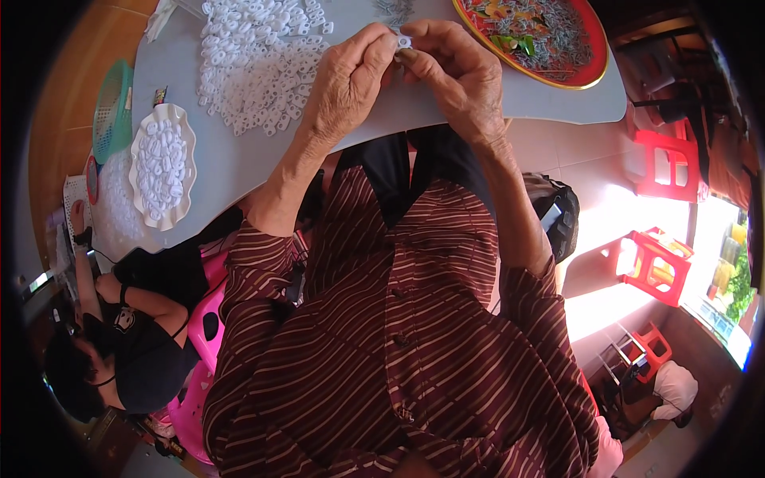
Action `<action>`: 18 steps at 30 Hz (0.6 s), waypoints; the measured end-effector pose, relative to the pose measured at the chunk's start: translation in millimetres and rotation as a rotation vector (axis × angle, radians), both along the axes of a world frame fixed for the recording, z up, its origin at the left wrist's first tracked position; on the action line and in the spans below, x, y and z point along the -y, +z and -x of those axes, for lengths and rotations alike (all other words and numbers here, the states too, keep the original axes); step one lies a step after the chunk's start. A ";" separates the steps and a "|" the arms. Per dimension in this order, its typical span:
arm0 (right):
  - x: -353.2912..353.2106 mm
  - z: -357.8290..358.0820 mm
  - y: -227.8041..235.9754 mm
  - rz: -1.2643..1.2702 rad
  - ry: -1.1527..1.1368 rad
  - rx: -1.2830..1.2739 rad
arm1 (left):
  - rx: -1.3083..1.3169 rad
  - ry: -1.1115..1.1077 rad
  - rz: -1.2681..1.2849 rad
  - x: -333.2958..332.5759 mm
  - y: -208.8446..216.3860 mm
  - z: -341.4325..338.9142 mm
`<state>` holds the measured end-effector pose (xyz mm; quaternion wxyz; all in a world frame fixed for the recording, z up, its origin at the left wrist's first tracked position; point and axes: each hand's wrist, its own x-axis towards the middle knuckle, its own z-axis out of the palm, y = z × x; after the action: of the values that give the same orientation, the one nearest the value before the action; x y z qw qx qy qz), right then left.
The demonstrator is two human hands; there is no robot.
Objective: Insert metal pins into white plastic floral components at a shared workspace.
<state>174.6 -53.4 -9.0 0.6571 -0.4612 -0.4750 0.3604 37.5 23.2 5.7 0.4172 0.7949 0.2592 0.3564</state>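
At the table's near edge, my left hand (351, 80) and my right hand (460, 80) meet fingertip to fingertip. Between them is a small white plastic clip (404, 41) with a round hole. The right thumb and forefinger pinch it, and the closed left fingers press against its left side; their tips are partly hidden. Left of my hands, a large heap of similar white clips (259, 68) spreads over the table. A round red tray (599, 48) with a gold rim, holding many thin grey nails (550, 40), lies right of my hands.
Farther left on the grey table (215, 159) stand a white scalloped dish (188, 191) of white pieces and a green basket (111, 111). More grey nails (394, 9) lie beyond my hands. A co-worker (143, 334) sits at lower left. Red stools (657, 267) stand at right.
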 end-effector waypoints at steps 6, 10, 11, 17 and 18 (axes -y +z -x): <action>-0.5 -0.4 -7.9 -0.013 -0.033 0.119 | 0.015 -0.003 0.079 0.8 -2.1 0.6; -1.3 0.8 -9.3 -0.021 -0.057 0.209 | 0.022 -0.038 0.116 -0.6 -2.9 1.4; -1.5 1.2 -9.3 -0.020 -0.059 0.209 | 0.017 -0.036 0.115 -0.3 -2.7 1.3; -0.3 3.7 -2.9 -0.042 -0.006 0.140 | 0.016 -0.034 0.058 -1.3 -7.1 1.1; 0.8 3.6 -1.1 -0.040 -0.029 0.199 | 0.013 -0.033 0.046 -0.7 -7.4 1.2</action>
<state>171.0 -54.3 -10.1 0.6210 -0.4882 -0.5383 0.2937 36.3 23.9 -1.7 0.4427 0.7869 0.2514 0.3487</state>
